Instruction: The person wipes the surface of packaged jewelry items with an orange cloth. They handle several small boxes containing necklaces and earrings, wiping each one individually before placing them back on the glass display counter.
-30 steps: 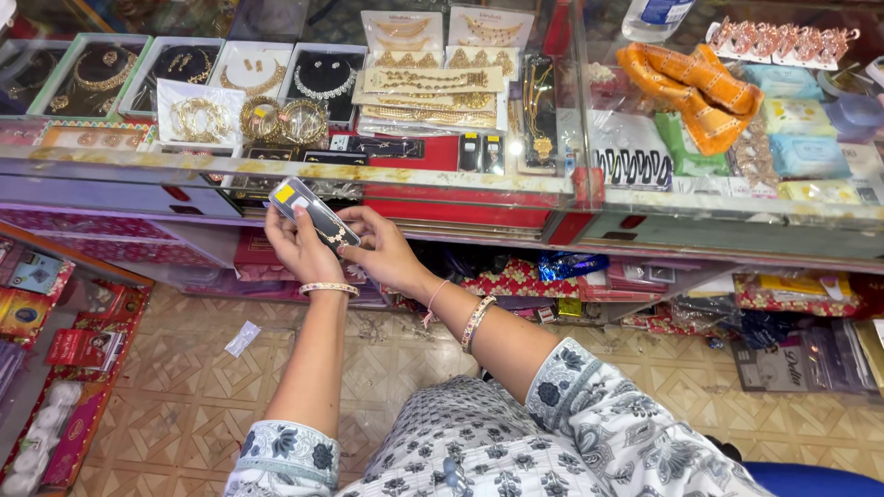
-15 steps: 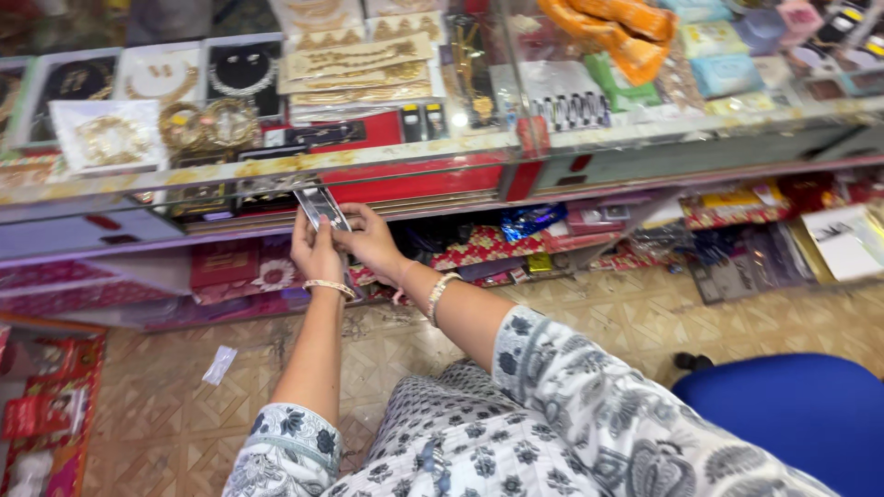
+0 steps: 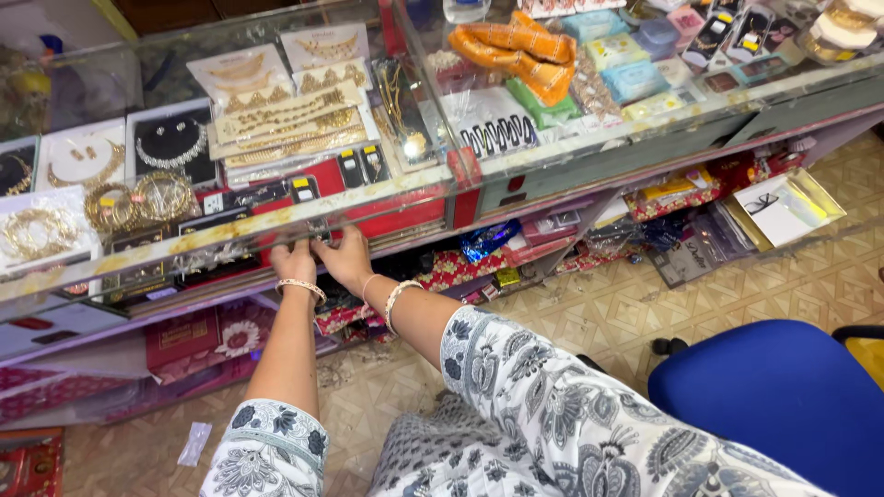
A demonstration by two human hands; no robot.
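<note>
Both hands at the front edge of a glass display case (image 3: pixel 571 138), just under its worn metal rail. Left hand (image 3: pixel 295 262) raised, fingers (image 3: pixel 287 247) curled up against the rail; thin bangle at the wrist. Right hand (image 3: pixel 345 260) just beside it, nearly touching, fingers (image 3: pixel 324 244) bent and reaching into the open shelf behind the rail; two bracelets on that wrist. Whether either hand grips anything cannot be told, as the fingertips are hidden by the rail. Directly above the hands, inside the case: small black cards (image 3: pixel 359 166) on a red tray, gold bangles (image 3: pixel 138 198) to the left, and boxed necklaces (image 3: pixel 170 143) behind them. Orange cloth (image 3: pixel 516 51) lies further right under the glass. Below, lower shelves packed with red packets (image 3: pixel 451 269). Blue chair (image 3: pixel 783 396) at right, on a patterned tile floor (image 3: pixel 599 313).
</note>
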